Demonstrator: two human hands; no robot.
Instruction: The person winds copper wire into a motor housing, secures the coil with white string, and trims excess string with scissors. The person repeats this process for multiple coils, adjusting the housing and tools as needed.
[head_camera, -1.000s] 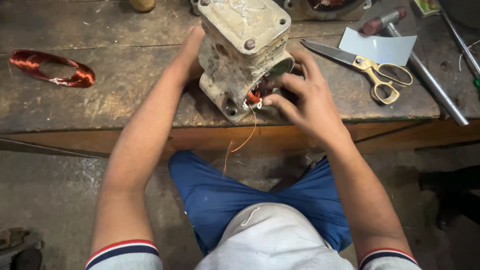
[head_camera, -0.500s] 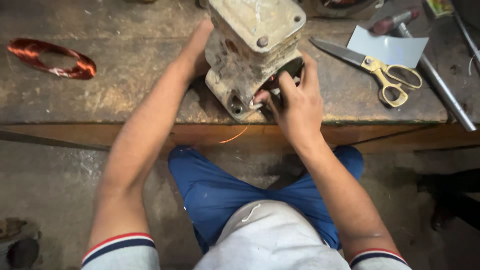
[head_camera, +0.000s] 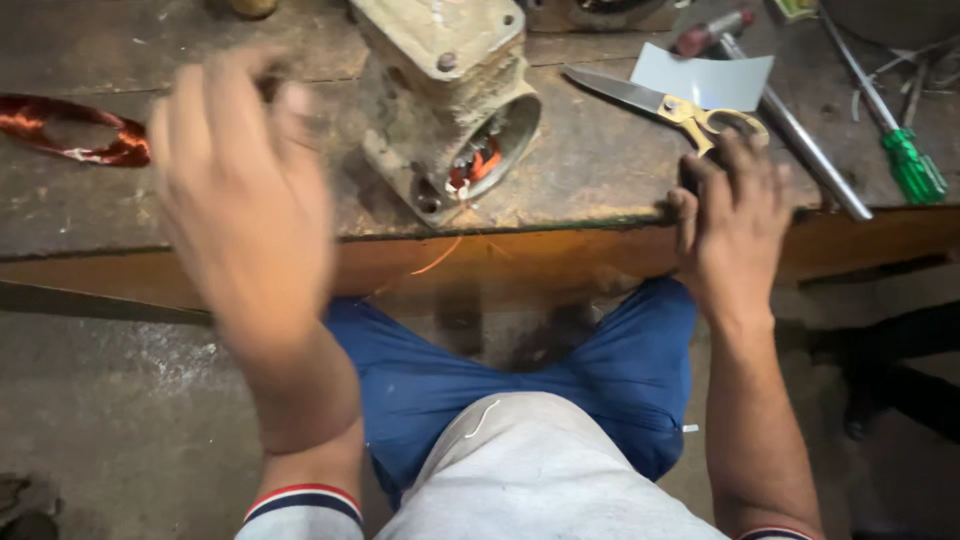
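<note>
Sitting near the front edge of the scuffed wooden worktop (head_camera: 200, 215) is a grimy cast-metal motor housing (head_camera: 445, 95), tilted so its round open end faces the person. Inside that opening you can see orange-red copper windings (head_camera: 478, 165), and a thin copper wire (head_camera: 437, 262) trails out over the worktop's edge.

Neither of the hands is on the housing. The left hand (head_camera: 240, 190) is raised in front of the worktop, badly blurred, fingers spread wide and holding nothing. The right hand (head_camera: 735, 220) rests at the worktop's edge, fingers loosely spread and fingertips touching the wood, just beside the yellow-handled steel scissors (head_camera: 672, 103). Can't tell if a finger actually touches the handle loop.

Other stuff: a loose coil of reddish copper wire (head_camera: 75, 130) at far left, a pale blue-grey sheet of card (head_camera: 705, 78) behind the scissors, a long steel rod (head_camera: 800, 140), and a green-handled screwdriver (head_camera: 905, 160) at far right.
</note>
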